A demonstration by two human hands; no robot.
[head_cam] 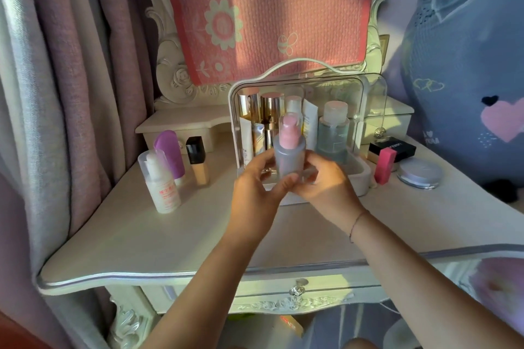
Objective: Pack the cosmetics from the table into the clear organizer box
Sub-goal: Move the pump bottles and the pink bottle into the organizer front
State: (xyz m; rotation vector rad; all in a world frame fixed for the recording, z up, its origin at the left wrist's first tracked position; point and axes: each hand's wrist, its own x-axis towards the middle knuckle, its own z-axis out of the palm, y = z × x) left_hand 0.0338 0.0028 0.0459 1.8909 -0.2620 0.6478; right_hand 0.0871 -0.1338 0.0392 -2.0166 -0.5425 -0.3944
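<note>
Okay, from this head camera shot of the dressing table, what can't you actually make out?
- Head view: the base of the frosted pump bottle is covered by the left hand and right hand.
- Labels on the items inside the clear organizer box are too small and glare-washed to read.
- The red print on the white bottle is too blurred to read.
- The plush toy is cut off by the right edge.

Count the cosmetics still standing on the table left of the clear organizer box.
3: a white pump bottle with red lettering nearest the table's edge, a purple tube behind it, and a black-capped beige foundation bottle beside that. None looks hidden.
</note>
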